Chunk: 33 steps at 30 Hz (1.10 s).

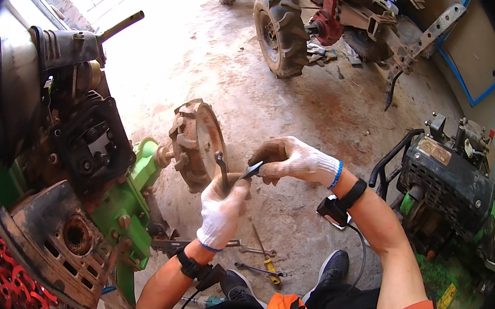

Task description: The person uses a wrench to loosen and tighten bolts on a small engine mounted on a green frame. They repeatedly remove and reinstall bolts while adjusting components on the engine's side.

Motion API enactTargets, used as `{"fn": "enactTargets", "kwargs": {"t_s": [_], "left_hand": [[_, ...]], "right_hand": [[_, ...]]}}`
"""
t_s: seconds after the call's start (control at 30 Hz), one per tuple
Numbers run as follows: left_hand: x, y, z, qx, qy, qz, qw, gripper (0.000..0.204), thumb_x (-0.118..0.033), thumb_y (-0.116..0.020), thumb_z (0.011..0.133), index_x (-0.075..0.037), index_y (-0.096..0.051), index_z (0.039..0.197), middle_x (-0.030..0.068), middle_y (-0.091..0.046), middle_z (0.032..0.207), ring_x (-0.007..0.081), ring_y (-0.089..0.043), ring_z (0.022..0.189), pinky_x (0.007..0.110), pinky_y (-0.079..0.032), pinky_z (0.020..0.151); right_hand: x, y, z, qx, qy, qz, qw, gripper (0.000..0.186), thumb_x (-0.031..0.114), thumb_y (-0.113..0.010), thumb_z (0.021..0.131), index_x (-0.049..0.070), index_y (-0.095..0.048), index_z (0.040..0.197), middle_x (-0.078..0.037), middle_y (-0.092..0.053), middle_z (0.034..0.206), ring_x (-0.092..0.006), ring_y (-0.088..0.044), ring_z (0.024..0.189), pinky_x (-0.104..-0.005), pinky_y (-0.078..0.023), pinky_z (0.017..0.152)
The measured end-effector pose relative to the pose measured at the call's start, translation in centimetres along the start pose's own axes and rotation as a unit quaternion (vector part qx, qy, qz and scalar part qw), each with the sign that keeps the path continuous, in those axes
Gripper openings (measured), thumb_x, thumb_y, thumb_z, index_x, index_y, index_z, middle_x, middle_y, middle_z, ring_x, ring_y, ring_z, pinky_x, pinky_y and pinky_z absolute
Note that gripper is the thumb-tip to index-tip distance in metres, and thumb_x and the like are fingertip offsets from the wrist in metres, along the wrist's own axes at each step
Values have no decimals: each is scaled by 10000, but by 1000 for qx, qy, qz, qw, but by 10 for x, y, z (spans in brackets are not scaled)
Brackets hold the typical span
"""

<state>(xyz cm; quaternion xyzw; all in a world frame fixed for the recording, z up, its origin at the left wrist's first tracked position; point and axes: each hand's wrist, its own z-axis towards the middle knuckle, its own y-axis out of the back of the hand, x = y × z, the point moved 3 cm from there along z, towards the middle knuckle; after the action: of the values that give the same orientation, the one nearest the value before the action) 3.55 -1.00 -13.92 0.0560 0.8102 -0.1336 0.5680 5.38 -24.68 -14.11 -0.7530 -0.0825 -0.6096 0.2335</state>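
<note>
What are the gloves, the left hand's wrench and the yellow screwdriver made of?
Gloves: probably matte knitted cotton, from their stretchy-looking cuffs.
Wrench: likely steel, dark finish; slim, rigid-looking.
Screwdriver: handle probably plastic, bright yellow; thin straight shaft, likely metal, finish unclear.

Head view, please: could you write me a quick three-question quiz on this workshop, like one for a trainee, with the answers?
1. Multiple choice: what colour is the handle of the screwdriver on the floor?
A) green
B) yellow
C) blue

2. True or false: the person's right hand is bare.

3. Short answer: which hand holds the dark wrench that sticks up?

Key:
1. B, yellow.
2. False; it is gloved.
3. The left hand.
</note>
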Motion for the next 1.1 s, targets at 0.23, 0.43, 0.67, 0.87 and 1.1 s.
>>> {"fn": "enactTargets", "kwargs": {"t_s": [0.23, 0.43, 0.67, 0.87, 1.1], "left_hand": [[-2, 1, 1, -10, -62, 17, 998, 251, -99, -807, 1039, -15, -751, 1269, 13, -769, 1031, 75, -691, 865, 266, -566, 751], [1, 3, 0, 1, -43, 6, 999, 312, -102, -822, 1022, -7, -734, 1306, 0, -758, 1043, 62, -659, 841, 252, -546, 733], [1, 0, -1, 1, -18, -18, 1000, 281, -134, -803, 1044, -4, -733, 1282, 2, -751, 978, 38, -590, 724, 229, -477, 628], [4, 2, 0, -12, 11, -58, 998, 239, -168, -764, 1079, -3, -732, 1248, 33, -759, 935, 49, -572, 670, 236, -450, 586], [4, 2, 3, -22, -13, -59, 998, 209, -176, -751, 1099, -20, -746, 1236, 29, -754, 898, 57, -561, 632, 244, -444, 565]], "right_hand": [[2, -4, 1, -44, -7, -24, 999, 473, 241, -853, 1035, -69, -733, 1373, -125, -815, 1183, -168, -776, 1000, -340, -651, 879], [-1, -4, 4, -62, 19, 18, 998, 537, 187, -873, 1014, -71, -686, 1447, -140, -798, 1282, -179, -774, 1076, -343, -658, 903], [-2, -6, 5, -51, 45, 32, 997, 540, 152, -901, 993, -53, -692, 1447, -129, -789, 1309, -164, -765, 1103, -330, -657, 908], [-3, -8, 7, -67, -9, 24, 997, 447, 140, -847, 1041, -62, -707, 1415, -128, -808, 1213, -169, -790, 988, -323, -666, 843], [-2, -9, 8, -58, -5, -3, 998, 407, 184, -793, 1083, -61, -713, 1399, -129, -825, 1124, -174, -808, 927, -319, -656, 786]]}}
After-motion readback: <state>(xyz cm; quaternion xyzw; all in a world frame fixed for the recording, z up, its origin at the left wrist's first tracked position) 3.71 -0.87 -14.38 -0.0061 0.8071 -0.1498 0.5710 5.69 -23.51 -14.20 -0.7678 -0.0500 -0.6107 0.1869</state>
